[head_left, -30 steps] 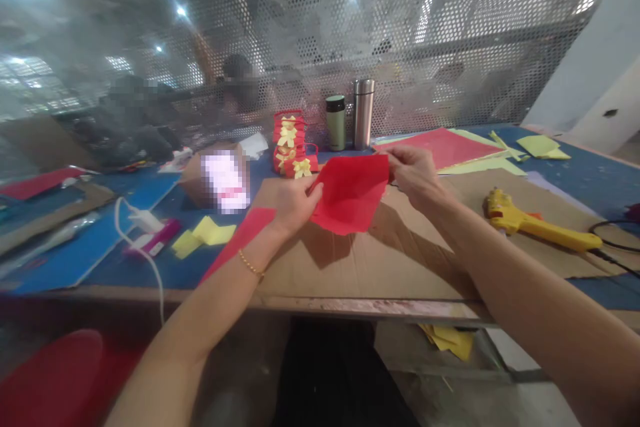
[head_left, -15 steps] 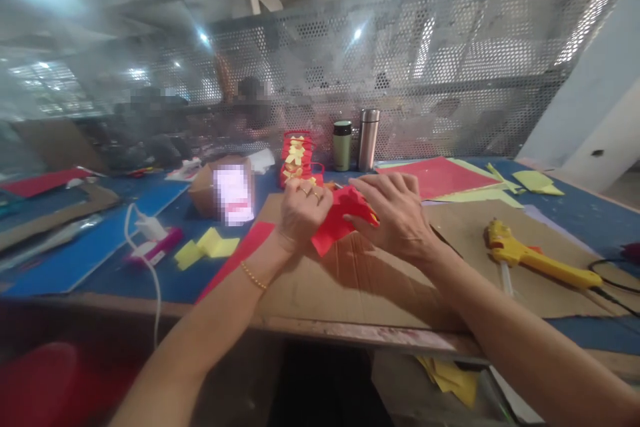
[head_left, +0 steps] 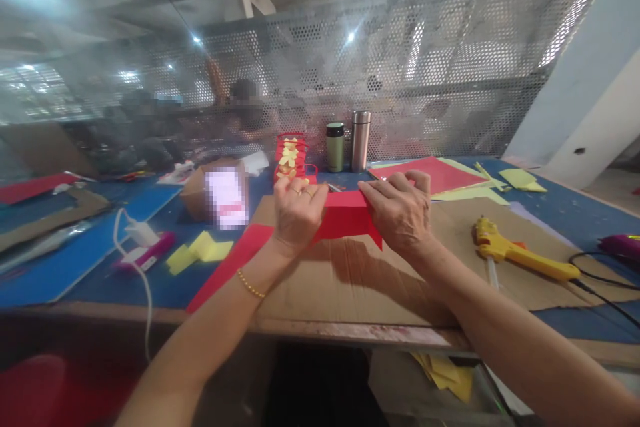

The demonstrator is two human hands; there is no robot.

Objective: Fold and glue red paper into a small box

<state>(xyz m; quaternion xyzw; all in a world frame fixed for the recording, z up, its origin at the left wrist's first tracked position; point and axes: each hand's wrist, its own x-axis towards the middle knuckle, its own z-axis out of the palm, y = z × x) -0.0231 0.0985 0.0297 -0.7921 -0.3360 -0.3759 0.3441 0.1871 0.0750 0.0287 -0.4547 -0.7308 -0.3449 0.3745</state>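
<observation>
Between my two hands, a folded piece of red paper (head_left: 347, 215) is held just above a sheet of brown cardboard (head_left: 345, 287). My left hand (head_left: 300, 213) is closed on the paper's left end, its fingertips hidden behind the knuckles. On the right end, my right hand (head_left: 403, 210) grips with curled fingers. The paper's lower right corner hangs down in a point. Beyond my left hand stands a red paper craft (head_left: 290, 157) with yellow paper pieces on it. More red paper (head_left: 230, 260) lies beneath my left forearm.
A yellow hot glue gun (head_left: 520, 255) rests on the cardboard at right. Two flasks, one green (head_left: 335, 148) and one steel (head_left: 361, 141), stand at the back. A phone (head_left: 227, 197) leans on a brown box. Yellow paper scraps (head_left: 203, 250) and a power strip (head_left: 145, 251) lie left.
The red paper was bunched and tilted between my hands; now it is stretched out flat and level. My right hand has turned and shifted to the paper's right end.
</observation>
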